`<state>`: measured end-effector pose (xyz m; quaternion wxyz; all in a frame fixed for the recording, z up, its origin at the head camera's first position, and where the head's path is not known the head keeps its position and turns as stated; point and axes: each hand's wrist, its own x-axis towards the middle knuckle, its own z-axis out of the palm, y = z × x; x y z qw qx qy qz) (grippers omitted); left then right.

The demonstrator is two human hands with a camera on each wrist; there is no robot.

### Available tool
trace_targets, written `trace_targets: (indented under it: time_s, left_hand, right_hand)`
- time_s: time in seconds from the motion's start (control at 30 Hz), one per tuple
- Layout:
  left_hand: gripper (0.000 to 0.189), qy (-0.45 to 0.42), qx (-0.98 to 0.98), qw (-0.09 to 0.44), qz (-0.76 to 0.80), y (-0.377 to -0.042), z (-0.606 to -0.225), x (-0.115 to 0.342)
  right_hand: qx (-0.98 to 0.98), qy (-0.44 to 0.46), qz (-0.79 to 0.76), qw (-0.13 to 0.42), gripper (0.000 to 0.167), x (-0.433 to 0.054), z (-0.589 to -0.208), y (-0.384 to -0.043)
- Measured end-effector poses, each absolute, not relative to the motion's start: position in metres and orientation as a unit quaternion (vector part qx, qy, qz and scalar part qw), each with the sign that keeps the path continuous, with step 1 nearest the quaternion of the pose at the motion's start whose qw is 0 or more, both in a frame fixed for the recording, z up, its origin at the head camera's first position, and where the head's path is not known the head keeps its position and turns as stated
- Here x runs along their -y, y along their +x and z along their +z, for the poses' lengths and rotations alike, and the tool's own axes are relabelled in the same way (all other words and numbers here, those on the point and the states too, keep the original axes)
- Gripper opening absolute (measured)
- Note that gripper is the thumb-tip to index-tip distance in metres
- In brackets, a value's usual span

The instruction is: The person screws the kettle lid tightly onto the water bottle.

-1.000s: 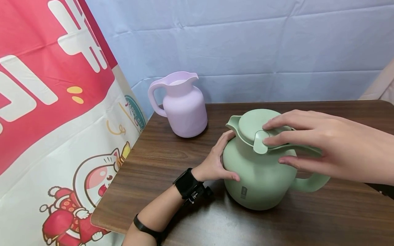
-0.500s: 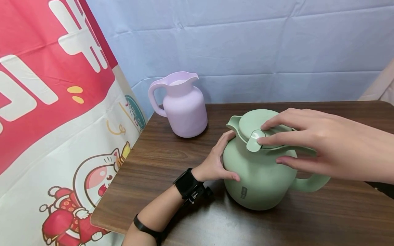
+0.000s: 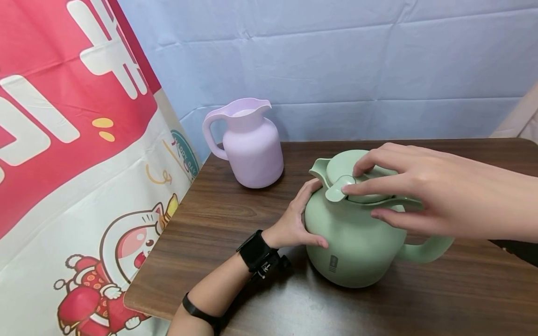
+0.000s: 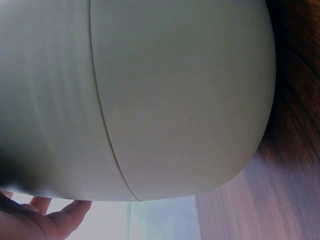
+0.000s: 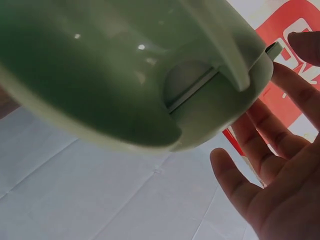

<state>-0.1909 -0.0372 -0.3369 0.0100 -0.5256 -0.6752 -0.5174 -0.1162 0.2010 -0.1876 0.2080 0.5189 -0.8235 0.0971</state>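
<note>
A green thermos jug (image 3: 357,242) stands upright on the wooden table, its spout facing left and its handle (image 3: 428,252) to the right. My left hand (image 3: 296,219) grips the left side of its body, thumb in front. In the left wrist view the jug body (image 4: 175,100) fills most of the picture, with fingers (image 4: 65,220) at the lower left. My right hand (image 3: 407,186) lies over the lid (image 3: 346,163). One fingertip touches the lid's glossy tab (image 3: 340,188), which points to the front left. The thumb stands apart, above the jug's shoulder.
A lilac jug (image 3: 254,149) stands at the back left of the table (image 3: 235,210). Behind the table hangs a light blue cloth (image 3: 336,70). At the left hangs a red and white printed cloth (image 3: 84,186).
My right hand has moved a little to the left, and the lid's tab has turned with it towards the spout. The left hand and both jugs have stayed in place.
</note>
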Motion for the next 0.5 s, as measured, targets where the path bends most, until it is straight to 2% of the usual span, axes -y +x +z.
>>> trace_targets:
  time_s: [0.3, 0.5]
  left_hand:
    - [0.118, -0.528, 0.676, 0.019, -0.513, -0.209, -0.363, 0.035]
    - [0.118, -0.527, 0.675, 0.016, -0.516, -0.209, -0.363, 0.036]
  right_hand:
    - [0.839, 0.505, 0.076, 0.187, 0.037, -0.201, -0.187, -0.12]
    - [0.855, 0.484, 0.061, 0.174, 0.063, -0.201, -0.187, -0.122]
